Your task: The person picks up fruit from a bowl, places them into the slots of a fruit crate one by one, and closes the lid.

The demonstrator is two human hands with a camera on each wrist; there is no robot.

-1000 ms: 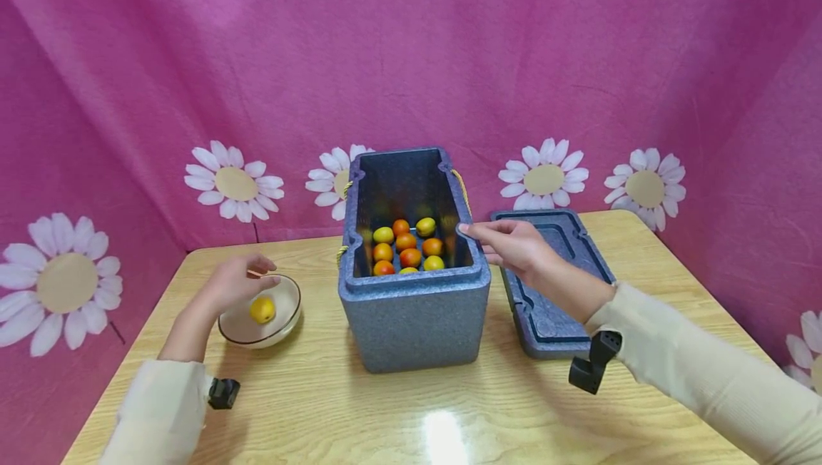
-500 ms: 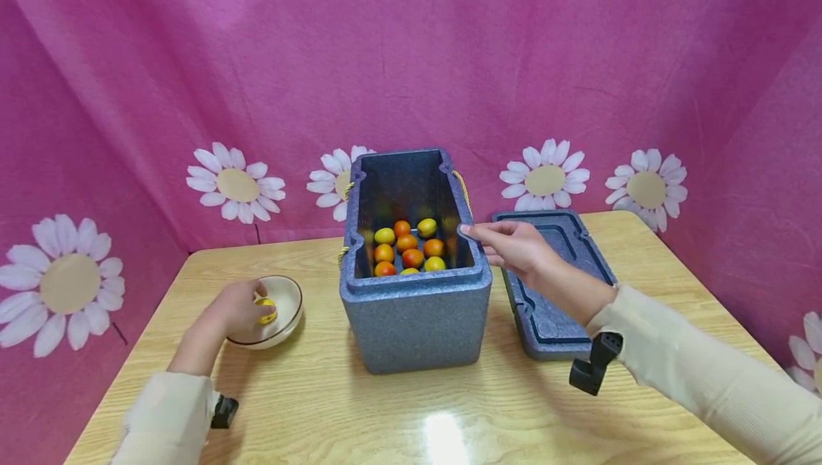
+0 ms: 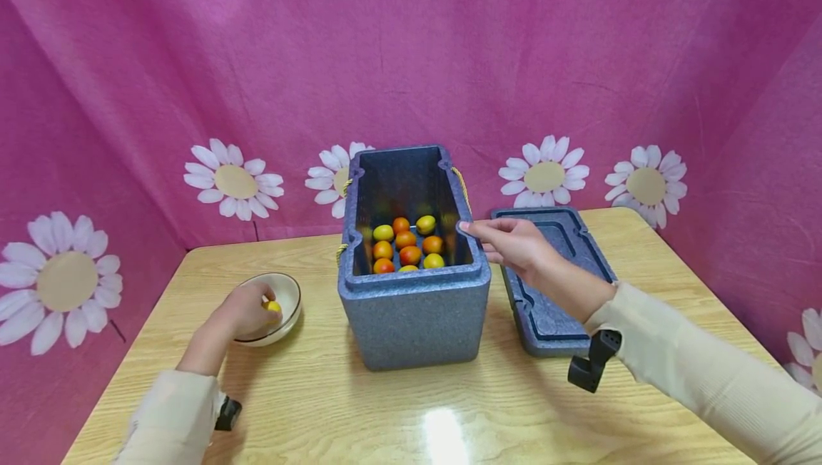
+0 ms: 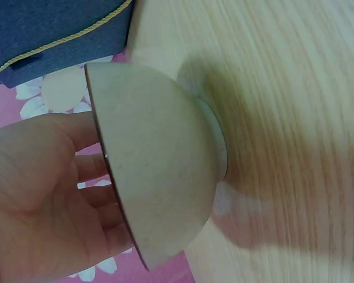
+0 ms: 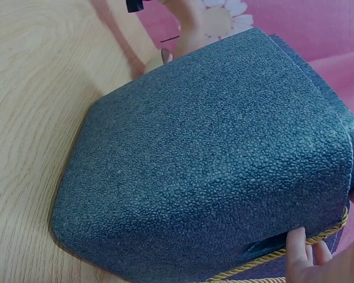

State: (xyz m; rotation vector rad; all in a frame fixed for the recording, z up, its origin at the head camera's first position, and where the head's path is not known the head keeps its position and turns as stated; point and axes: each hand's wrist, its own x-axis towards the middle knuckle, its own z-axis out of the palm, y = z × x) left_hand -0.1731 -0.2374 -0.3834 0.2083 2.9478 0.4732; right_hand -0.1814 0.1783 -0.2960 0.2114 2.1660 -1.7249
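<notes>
My left hand (image 3: 245, 309) reaches down into a cream bowl (image 4: 159, 159) with a dark rim, at the left of the table. Its thumb and fingers pinch a small yellow fruit (image 3: 274, 307), partly covered by the hand in the head view. In the left wrist view the bowl's wall hides the fingertips and the fruit. My right hand (image 3: 516, 242) grips the right rim of a dark grey foam box (image 3: 417, 329), thumb on top and fingers against the outer side by the yellow cord (image 5: 251, 263). Several red, orange and yellow fruits (image 3: 409, 255) lie on the box's floor.
The grey foam lid (image 3: 559, 308) lies on the wooden table (image 3: 334, 415) to the right of the box, beneath my right forearm. A pink curtain (image 3: 411, 51) with white daisies hangs behind and along both sides.
My left hand has come down from above the bowl's rim into it and taken hold of the yellow fruit, then shifted slightly right. My right hand stays on the box rim.
</notes>
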